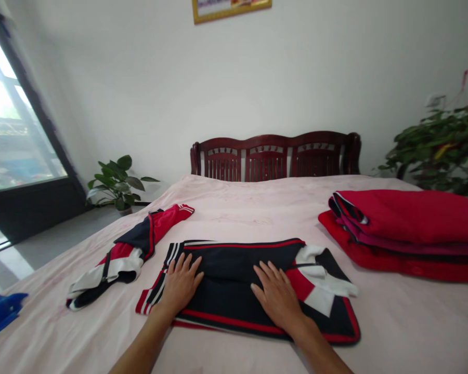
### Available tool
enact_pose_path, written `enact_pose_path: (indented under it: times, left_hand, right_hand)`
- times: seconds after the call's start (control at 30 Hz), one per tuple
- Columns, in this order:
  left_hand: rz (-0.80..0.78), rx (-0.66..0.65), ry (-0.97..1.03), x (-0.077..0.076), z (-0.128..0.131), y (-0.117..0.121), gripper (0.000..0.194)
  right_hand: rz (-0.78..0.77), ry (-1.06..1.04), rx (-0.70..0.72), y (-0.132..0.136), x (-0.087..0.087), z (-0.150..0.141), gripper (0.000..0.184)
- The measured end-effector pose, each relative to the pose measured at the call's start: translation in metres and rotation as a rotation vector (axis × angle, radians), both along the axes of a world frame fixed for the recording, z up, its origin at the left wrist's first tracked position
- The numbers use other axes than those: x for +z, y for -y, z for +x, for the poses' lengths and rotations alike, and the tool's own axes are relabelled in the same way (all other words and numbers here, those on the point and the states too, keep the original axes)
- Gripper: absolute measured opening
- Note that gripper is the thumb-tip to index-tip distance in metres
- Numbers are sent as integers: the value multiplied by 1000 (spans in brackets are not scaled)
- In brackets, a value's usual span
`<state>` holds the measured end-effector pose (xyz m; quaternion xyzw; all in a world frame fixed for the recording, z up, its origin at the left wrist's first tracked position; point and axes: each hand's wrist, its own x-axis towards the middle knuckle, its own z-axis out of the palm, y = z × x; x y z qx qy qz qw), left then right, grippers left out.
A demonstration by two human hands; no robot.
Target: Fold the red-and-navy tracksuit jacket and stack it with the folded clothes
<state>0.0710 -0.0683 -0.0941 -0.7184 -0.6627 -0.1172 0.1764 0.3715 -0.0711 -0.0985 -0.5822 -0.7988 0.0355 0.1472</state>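
A navy jacket with red and white trim lies partly folded on the pale pink bed sheet in front of me. My left hand rests flat on its left part, fingers spread, beside the striped hem. Flat on the jacket's middle lies my right hand, next to the red and white collar area. Neither hand grips anything. One sleeve of navy, red and white stretches out to the left on the sheet.
A stack of folded red clothes lies at the right of the bed. A dark wooden headboard stands at the far end. Potted plants stand left and right. A blue object sits at the left edge.
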Motion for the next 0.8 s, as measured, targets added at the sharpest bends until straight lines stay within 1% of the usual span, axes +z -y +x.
enact_pose_path:
  times: [0.1,0.27,0.43,0.63,0.8]
  left_hand:
    - [-37,29,-41,-6,-3,-3,51]
    - [-44,63,-52,-4,-1,-2,51]
    - [-36,65,-37,-6,-1,-3,51]
    - [-45,81,-46,-7,0,-4,52]
    - [-44,83,-52,-8,0,-5,52]
  right_hand:
    - [-17,-1,-8,-1,2,2,61]
    - [-27,-2,-52,-6,3,12,61]
    - [-30,-10,-117,-11,1,21,62]
    - [-41,-3,-155,-9,3,21,63]
    - [-22,14,-190,-8,4,20,62]
